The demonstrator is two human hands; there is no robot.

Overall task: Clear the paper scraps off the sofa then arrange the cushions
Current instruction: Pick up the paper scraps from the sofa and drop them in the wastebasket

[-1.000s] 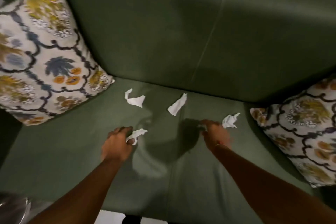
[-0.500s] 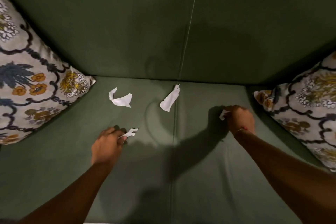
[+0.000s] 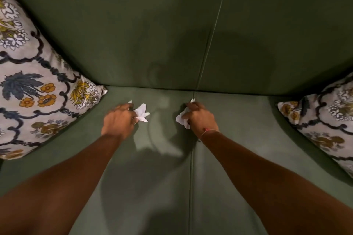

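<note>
Both my hands rest on the green sofa seat (image 3: pixel 164 187) near the backrest. My left hand (image 3: pixel 119 120) is closed on white paper scraps (image 3: pixel 141 113) that stick out to its right. My right hand (image 3: pixel 200 118) is closed on more white paper scraps (image 3: pixel 181 118), which poke out to its left and above the fingers. A floral cushion (image 3: pixel 32 89) leans in the left corner of the sofa. A second floral cushion (image 3: pixel 324 122) lies at the right end.
The sofa backrest (image 3: pixel 152 25) rises just behind my hands. A seam (image 3: pixel 191 177) runs down the seat between the two seat cushions, just left of my right hand. No loose scraps show on the seat.
Both hands moved forward toward the backrest. The left hand closed over the scrap at the back left, the right hand over the scrap near the seam; no loose scraps lie on the seat now.
</note>
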